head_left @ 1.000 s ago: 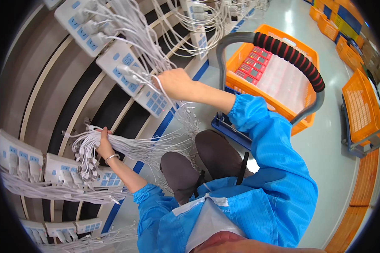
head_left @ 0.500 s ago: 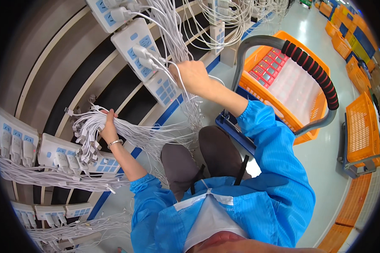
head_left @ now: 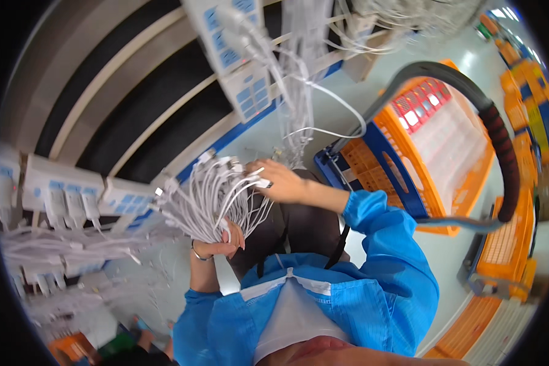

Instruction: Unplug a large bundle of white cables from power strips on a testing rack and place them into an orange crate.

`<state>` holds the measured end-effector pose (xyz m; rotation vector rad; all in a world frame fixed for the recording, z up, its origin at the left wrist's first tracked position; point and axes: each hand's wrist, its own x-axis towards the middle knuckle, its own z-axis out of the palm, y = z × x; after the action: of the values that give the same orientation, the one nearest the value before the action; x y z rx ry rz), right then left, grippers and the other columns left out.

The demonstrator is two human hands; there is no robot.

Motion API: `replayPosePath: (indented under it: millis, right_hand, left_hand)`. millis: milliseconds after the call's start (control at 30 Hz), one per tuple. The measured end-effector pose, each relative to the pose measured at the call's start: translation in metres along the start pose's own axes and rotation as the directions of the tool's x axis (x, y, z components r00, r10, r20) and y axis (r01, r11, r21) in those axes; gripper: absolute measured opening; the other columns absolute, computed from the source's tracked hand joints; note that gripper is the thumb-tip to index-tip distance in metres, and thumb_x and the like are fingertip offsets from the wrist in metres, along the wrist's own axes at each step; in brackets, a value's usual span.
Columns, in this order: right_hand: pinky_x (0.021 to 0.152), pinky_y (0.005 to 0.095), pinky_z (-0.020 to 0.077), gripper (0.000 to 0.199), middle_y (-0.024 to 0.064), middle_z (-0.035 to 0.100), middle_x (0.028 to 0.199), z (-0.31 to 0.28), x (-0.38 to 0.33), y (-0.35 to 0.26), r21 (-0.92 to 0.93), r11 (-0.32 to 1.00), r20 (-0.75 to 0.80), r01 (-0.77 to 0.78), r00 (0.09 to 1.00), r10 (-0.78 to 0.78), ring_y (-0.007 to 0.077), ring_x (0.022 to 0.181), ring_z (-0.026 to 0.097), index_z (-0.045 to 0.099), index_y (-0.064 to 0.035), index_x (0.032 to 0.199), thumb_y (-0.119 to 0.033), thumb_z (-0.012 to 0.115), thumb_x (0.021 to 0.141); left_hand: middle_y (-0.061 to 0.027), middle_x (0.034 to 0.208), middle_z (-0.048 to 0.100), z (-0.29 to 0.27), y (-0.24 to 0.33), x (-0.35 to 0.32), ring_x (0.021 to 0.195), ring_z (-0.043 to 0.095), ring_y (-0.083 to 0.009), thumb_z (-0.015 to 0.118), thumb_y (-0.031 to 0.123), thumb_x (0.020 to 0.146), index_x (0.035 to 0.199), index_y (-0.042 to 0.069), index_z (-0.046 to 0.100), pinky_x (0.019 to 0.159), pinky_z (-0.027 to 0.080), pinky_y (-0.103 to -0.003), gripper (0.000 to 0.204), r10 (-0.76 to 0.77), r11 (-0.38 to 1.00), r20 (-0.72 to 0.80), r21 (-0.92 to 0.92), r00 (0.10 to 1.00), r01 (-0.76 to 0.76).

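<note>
In front of my knees, my left hand (head_left: pixel 229 240) is wrapped round a thick bundle of white USB cables (head_left: pixel 204 204). Their metal-tipped plugs fan out above the fist. My right hand (head_left: pixel 280 181) is at the bundle's right side, its fingers closed on a white cable end (head_left: pixel 259 182) whose connector pokes out beside them. Part of that grip is hidden and a little blurred. Beyond the hands, a white power strip (head_left: pixel 241 73) with blue sockets holds white charger plugs (head_left: pixel 241 33), from which more white cables (head_left: pixel 302 79) hang down.
At the lower left, further power strips (head_left: pixel 67 192) with plugged-in chargers run along a slatted rack. On the right stands a trolley with a curved padded handle (head_left: pixel 500 146) and an orange crate (head_left: pixel 409 155) holding red items. Other orange crates (head_left: pixel 500 244) line the far side.
My right hand has left the plugs on the upper strip and come down to the bundle. My left hand has brought the cables right and nearer my body, plug ends now up.
</note>
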<state>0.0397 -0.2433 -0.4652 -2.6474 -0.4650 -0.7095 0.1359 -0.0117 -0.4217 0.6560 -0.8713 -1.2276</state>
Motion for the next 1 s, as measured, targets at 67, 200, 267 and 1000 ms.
replayPosePath:
  millis: [67, 200, 267, 1000]
  right_hand:
    - [0.102, 0.0435, 0.0365, 0.026, 0.0126, 0.059, 0.108, 0.051, -0.033, 0.059, -0.19, 0.959, 0.122, 0.209, 0.974, -0.189, 0.0254, 0.105, 0.056, 0.061, -0.0032, 0.099, -0.014, 0.053, 0.077]
    - [0.1, 0.048, 0.0385, 0.019, 0.0141, 0.064, 0.091, 0.088, -0.097, 0.222, -0.645, 0.761, 0.399, 0.071, 0.88, 0.257, 0.0273, 0.091, 0.061, 0.065, -0.003, 0.087, -0.014, 0.054, 0.077]
    - [0.098, 0.0483, 0.038, 0.017, 0.01, 0.066, 0.089, 0.064, -0.097, 0.262, -0.658, 0.752, 0.432, -0.038, 0.799, 0.418, 0.024, 0.091, 0.061, 0.066, -0.0076, 0.086, -0.016, 0.053, 0.079]
    - [0.053, 0.0288, 0.0417, 0.026, 0.0056, 0.06, 0.066, -0.158, 0.119, -0.16, 0.672, -0.131, 0.733, -0.729, 0.628, 0.263, 0.0136, 0.062, 0.059, 0.057, 0.0005, 0.081, -0.022, 0.057, 0.093]
  left_hand:
    - [-0.0061, 0.052, 0.053, -0.001, 0.0, -0.008, 0.046, 0.057, -0.0188, 0.071, 0.003, 0.073, 0.076, 0.008, 0.046, 0.056, 0.049, -0.036, 0.025, -0.003, 1.0, -0.015, -0.015, 1.0, 0.003]
    - [-0.0048, 0.052, 0.053, 0.002, 0.015, -0.023, 0.046, 0.057, -0.0171, 0.069, 0.002, 0.076, 0.078, 0.008, 0.047, 0.053, 0.048, -0.034, 0.023, 0.013, 1.0, -0.111, -0.016, 0.994, -0.015]
    - [-0.0046, 0.053, 0.053, 0.006, 0.016, -0.038, 0.047, 0.057, -0.0166, 0.068, 0.002, 0.078, 0.079, 0.008, 0.046, 0.053, 0.047, -0.035, 0.022, 0.037, 0.999, -0.175, 0.005, 0.984, -0.037]
    - [-0.0045, 0.06, 0.055, 0.254, 0.171, 0.027, 0.05, 0.053, -0.0132, 0.067, 0.008, 0.08, 0.082, 0.005, 0.055, 0.046, 0.041, -0.026, 0.012, -0.17, 0.966, -0.932, -0.221, 0.321, -0.131]
